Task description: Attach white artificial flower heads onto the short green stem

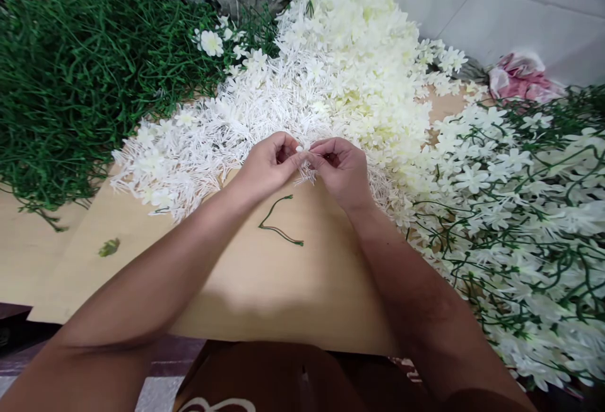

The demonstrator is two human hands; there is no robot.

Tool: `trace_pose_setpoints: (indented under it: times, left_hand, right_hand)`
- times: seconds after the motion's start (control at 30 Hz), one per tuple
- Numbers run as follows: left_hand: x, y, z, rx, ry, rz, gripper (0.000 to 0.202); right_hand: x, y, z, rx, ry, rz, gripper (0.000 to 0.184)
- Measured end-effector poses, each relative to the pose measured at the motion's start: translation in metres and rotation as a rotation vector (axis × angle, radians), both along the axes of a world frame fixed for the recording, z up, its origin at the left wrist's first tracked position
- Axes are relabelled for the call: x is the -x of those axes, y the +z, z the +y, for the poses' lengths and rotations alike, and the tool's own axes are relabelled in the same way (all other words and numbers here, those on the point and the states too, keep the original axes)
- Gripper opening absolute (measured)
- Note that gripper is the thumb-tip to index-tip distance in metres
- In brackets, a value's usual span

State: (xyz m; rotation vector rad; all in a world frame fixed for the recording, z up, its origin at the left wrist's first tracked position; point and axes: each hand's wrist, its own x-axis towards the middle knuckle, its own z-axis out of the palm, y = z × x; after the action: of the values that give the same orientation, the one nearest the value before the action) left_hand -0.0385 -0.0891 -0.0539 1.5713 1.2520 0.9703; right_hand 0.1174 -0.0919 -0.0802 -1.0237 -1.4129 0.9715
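My left hand [268,163] and my right hand [341,169] meet fingertip to fingertip over a wooden board [265,286]. Together they pinch a small white plastic flower piece [302,148] at the near edge of a heap of white flower parts [212,141]. A thin green forked stem [278,220] lies loose on the board just below my hands. Behind the white parts rises a large mound of cream fabric blossoms [359,65].
A thick pile of bare green stems [80,78] fills the left. Finished stems with white flowers [520,223] cover the right. A small green scrap [109,247] lies on the board's left. A pink cloth [522,78] sits on the tiled floor at the back right.
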Motion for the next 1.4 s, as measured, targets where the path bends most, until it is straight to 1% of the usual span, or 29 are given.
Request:
trace_pose_setpoints:
  times: [0.17,0.4,0.5,0.57,0.63,0.8,0.93,1.03,1.17,1.27,1.4]
  left_hand:
    - [-0.001,-0.003,0.003,0.050,0.045,-0.049,0.006]
    - [-0.001,-0.002,0.003,0.095,0.073,-0.095,0.007]
    - [-0.001,-0.003,0.003,0.108,0.074,-0.091,0.006]
    - [-0.001,-0.003,0.003,0.114,0.071,-0.086,0.007]
    - [-0.001,-0.004,0.003,0.114,0.067,-0.087,0.007]
    - [-0.002,-0.003,0.002,0.120,0.086,-0.104,0.009]
    - [-0.002,-0.003,0.001,0.129,0.076,-0.122,0.008]
    - [-0.003,-0.003,0.001,0.145,0.075,-0.137,0.007]
    - [-0.003,-0.002,0.001,0.162,0.093,-0.144,0.008]
    - [-0.003,-0.003,0.001,0.155,0.093,-0.116,0.008]
    - [-0.003,-0.005,0.001,0.124,0.085,-0.055,0.006]
  right_hand:
    - [0.000,-0.002,0.000,-0.023,-0.039,-0.046,0.012]
    - [0.002,-0.002,-0.002,-0.041,-0.064,-0.047,0.007]
    - [0.002,-0.003,-0.003,-0.065,-0.073,-0.038,0.006]
    - [0.003,-0.004,-0.003,-0.095,-0.086,-0.071,0.006]
    - [0.002,-0.004,-0.004,-0.149,-0.096,-0.128,0.007]
    - [0.001,-0.002,-0.006,-0.365,-0.130,-0.328,0.014]
    - [0.002,-0.001,-0.007,-0.445,-0.126,-0.442,0.016]
    - [0.003,-0.004,-0.007,-0.415,-0.110,-0.406,0.014]
    - [0.004,-0.008,-0.006,-0.291,-0.060,-0.310,0.011]
    - [0.004,-0.010,-0.004,-0.220,-0.049,-0.287,0.011]
    - [0.004,-0.011,-0.004,-0.215,-0.085,-0.311,0.015]
